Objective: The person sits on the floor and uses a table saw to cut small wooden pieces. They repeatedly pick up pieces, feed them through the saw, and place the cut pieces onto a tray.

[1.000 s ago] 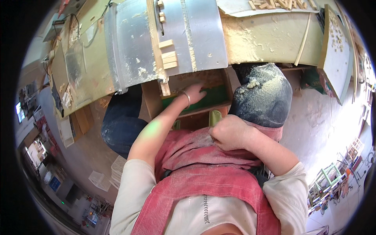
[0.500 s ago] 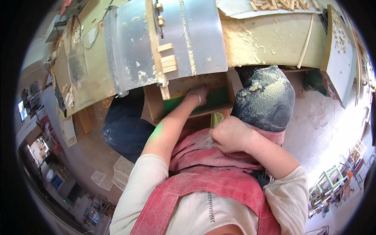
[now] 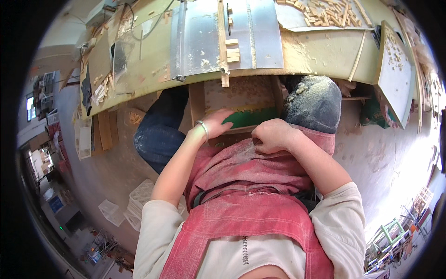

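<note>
My left hand point(image 3: 217, 122), with a bangle on the wrist, is at the near left part of the open wooden drawer point(image 3: 241, 96), fingers apart near its green front section point(image 3: 246, 116). Wood bits or shavings lie inside. My right hand point(image 3: 272, 136) rests low over my dusty red apron point(image 3: 232, 167), fingers curled closed; what it holds, if anything, is hidden. Above the drawer, small wooden blocks point(image 3: 232, 54) sit by a wooden fence point(image 3: 222, 42) on the metal saw plate point(image 3: 265, 42).
A sheet with many wood pieces point(image 3: 325, 14) is at the back right, a tilted board point(image 3: 390, 79) at the bench's right end. My sawdust-covered knee point(image 3: 313, 102) flanks the drawer. Plastic crates point(image 3: 144, 200) stand on the floor, lower left.
My left hand has moved back and left from deep inside the drawer toward its near edge. My right hand has risen slightly, still closed. The bench appears higher and farther right in view.
</note>
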Motion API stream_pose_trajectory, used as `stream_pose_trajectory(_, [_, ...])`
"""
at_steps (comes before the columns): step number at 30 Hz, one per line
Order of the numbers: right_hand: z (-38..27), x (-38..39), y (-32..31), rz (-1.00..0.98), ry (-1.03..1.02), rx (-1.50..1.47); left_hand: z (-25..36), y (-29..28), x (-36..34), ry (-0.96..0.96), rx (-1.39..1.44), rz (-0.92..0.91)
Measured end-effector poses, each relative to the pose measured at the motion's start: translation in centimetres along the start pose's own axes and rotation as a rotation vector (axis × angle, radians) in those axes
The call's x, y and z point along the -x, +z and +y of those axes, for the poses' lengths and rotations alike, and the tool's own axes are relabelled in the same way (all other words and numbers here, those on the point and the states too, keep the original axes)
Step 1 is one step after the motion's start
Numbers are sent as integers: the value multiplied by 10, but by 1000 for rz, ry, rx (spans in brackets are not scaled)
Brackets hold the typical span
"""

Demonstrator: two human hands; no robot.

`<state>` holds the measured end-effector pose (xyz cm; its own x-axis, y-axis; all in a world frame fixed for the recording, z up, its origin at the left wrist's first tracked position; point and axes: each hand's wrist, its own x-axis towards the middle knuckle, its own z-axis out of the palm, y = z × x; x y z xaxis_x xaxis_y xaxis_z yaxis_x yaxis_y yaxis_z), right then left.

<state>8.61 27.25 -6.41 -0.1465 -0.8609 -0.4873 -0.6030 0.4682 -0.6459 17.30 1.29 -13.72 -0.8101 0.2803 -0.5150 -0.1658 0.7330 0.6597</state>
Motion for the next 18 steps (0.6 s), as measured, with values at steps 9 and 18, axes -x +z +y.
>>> stream_pose_trajectory(9, [-12,13,-22,402,-144,-243,29,-36,78,68,360,475])
stream_pose_trajectory(18, [-27,-19,-117,1199,84,401,113,-154,26,257,170,853])
